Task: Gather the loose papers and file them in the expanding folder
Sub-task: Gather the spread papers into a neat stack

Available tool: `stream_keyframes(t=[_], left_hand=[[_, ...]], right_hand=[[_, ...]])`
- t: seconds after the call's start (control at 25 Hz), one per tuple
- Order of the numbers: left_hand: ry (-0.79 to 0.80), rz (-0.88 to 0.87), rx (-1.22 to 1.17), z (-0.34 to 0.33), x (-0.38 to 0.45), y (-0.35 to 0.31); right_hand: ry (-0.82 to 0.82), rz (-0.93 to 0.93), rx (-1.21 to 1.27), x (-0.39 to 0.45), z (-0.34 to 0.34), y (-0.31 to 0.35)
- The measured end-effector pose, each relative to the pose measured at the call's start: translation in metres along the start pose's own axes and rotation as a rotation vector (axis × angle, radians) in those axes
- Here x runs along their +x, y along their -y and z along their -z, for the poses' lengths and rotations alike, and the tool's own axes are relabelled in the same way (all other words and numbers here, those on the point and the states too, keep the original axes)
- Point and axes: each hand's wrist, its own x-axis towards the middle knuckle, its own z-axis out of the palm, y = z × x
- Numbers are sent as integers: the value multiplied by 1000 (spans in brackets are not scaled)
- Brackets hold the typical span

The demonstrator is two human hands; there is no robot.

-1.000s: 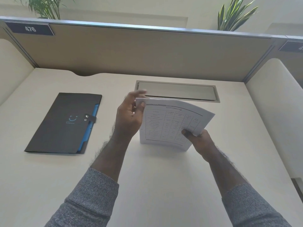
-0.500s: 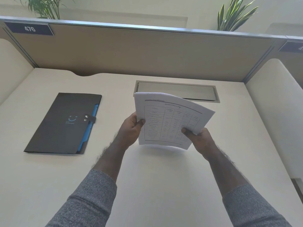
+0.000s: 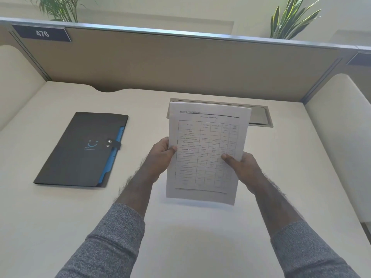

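Observation:
A stack of white papers [image 3: 206, 137] with a printed table on the top sheet stands upright above the desk, squared up and facing me. My left hand [image 3: 160, 155] grips its left edge, thumb on the front. My right hand [image 3: 241, 167] grips its right edge, thumb pressed on the table print. The black expanding folder [image 3: 80, 151] lies flat on the desk to the left, shut with a snap strap, blue pockets showing along its right side. It is well apart from both hands.
A metal cable hatch [image 3: 259, 117] is set into the cream desk [image 3: 180, 237] behind the papers. A tan partition [image 3: 180, 63] with a "476" label closes the back; padded side panels [image 3: 341, 137] flank the desk. Plants stand beyond the partition.
The papers went from tilted and curled to upright and squared. My left hand slid from their top left corner down to the left edge; the right hand kept its hold.

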Motion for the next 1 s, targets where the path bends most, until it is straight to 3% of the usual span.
stream_keyframes(t=[0.28, 0.52, 0.88, 1.0], left_hand=[[-186, 237, 105, 19, 8, 28], [-215, 390, 148, 27, 6, 61], [-255, 373, 224, 48, 6, 89], [-312, 342, 368, 69, 7, 87]], right_hand=[[73, -247, 67, 6, -15, -23], [-66, -336, -35, 5, -39, -55], [-106, -327, -280, 11, -53, -89], [-143, -328, -471, 12, -48, -88]])
